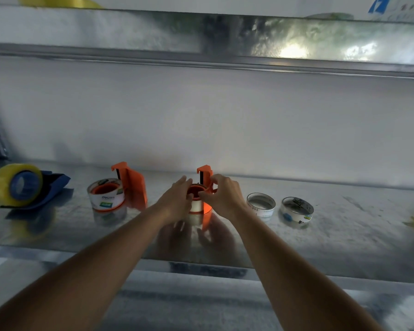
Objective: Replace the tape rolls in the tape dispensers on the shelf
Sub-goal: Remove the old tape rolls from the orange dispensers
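On shelf (344,225), both hands (196,199) around middle orange dispenser (204,185).

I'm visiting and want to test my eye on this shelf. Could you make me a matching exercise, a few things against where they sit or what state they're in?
Things:
1. blue dispenser
2. left orange dispenser
3. middle orange dispenser
4. two loose tape rolls

Descriptions:
A. lying flat side by side, right of the hands
B. between the left hand and right hand
C. far left, carrying a yellow roll
D. standing untouched with a clear roll on its orange hub

Pairs: 1-C, 2-D, 3-B, 4-A
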